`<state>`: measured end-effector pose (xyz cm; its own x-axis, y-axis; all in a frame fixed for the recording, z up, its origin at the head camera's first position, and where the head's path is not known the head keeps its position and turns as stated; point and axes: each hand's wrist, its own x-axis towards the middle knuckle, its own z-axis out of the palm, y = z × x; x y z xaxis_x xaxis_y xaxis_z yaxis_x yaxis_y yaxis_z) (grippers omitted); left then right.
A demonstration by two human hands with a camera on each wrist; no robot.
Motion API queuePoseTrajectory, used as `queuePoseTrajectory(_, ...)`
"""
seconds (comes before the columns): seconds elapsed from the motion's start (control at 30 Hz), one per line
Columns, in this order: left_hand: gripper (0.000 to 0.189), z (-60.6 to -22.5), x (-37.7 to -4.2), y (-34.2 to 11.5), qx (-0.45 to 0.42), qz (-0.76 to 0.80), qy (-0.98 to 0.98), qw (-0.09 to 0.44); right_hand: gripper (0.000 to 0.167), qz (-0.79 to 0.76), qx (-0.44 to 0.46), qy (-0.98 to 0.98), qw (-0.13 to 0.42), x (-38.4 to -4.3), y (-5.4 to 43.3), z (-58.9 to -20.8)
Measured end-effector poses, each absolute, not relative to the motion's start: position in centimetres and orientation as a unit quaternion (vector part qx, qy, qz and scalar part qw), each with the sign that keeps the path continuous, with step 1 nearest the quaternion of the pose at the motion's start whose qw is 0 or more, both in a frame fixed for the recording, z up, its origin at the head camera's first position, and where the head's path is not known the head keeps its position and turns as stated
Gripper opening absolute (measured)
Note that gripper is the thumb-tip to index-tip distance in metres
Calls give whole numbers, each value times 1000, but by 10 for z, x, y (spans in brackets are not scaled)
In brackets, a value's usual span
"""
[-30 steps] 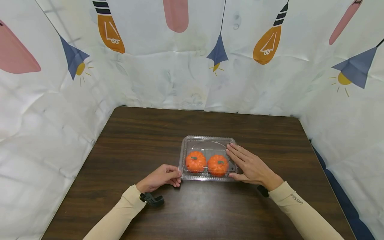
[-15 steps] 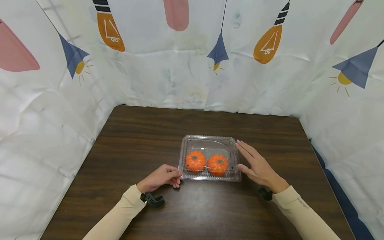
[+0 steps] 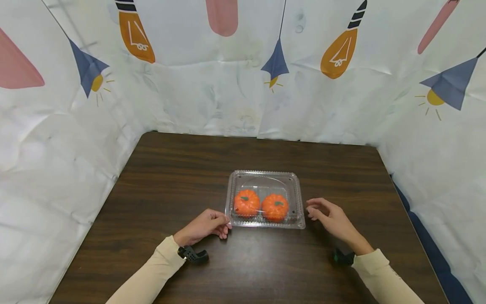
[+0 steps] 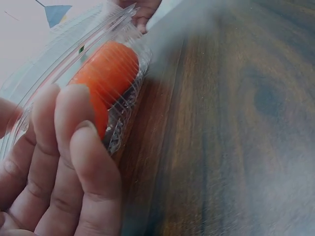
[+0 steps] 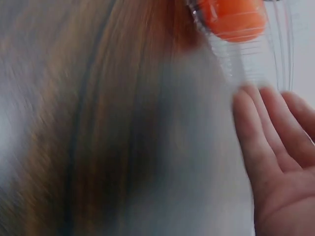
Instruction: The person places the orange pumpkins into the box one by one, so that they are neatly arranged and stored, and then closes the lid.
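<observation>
A clear plastic clamshell container (image 3: 262,225) lies flat on the dark wooden table (image 3: 243,270), its lid down. Inside, side by side along the near edge, show two small orange pumpkins with green stems, the left pumpkin (image 3: 247,204) and the right pumpkin (image 3: 275,208). My left hand (image 3: 206,224) pinches the container's near left corner between thumb and forefinger; the other fingers curl below, as the left wrist view shows. To the right of the container, my right hand (image 3: 332,219) hovers apart from its side, fingers loosely bent and holding nothing.
A white cloth backdrop (image 3: 212,101) printed with lamps and bulbs rises behind the table and along both sides. Dark blue fabric (image 3: 436,249) shows past the table's right edge. Each wrist wears a black strap, such as the left strap (image 3: 193,254).
My right hand has lifted off the container's lid and drawn away to the right and nearer, its fingers bending from straight to loose. The left hand and the container have stayed put.
</observation>
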<state>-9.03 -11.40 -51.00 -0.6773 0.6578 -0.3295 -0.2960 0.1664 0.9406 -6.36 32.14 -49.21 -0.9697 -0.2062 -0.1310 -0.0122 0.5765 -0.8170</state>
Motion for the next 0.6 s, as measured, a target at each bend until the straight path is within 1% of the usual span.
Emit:
queuePoseTrajectory(0.13,40,-513,-89,-113,130,635,667,367,32,-536,-102,814,200,-62,322,-497)
queuePoseTrajectory(0.23,39,-514,-88,-111,117,639,670,359,36,-587,-121,757,262,-61,318,-502)
queuePoseTrajectory(0.3,38,-514,-87,-109,110,644,670,352,40,-612,-122,724,293,-60,314,-505)
queuePoseTrajectory(0.43,35,-515,-85,-106,98,651,672,340,46,-651,-106,677,327,-57,308,-510)
queuePoseTrajectory(0.6,33,-516,-84,-105,94,654,672,335,44,-684,-77,644,334,-54,301,-511)
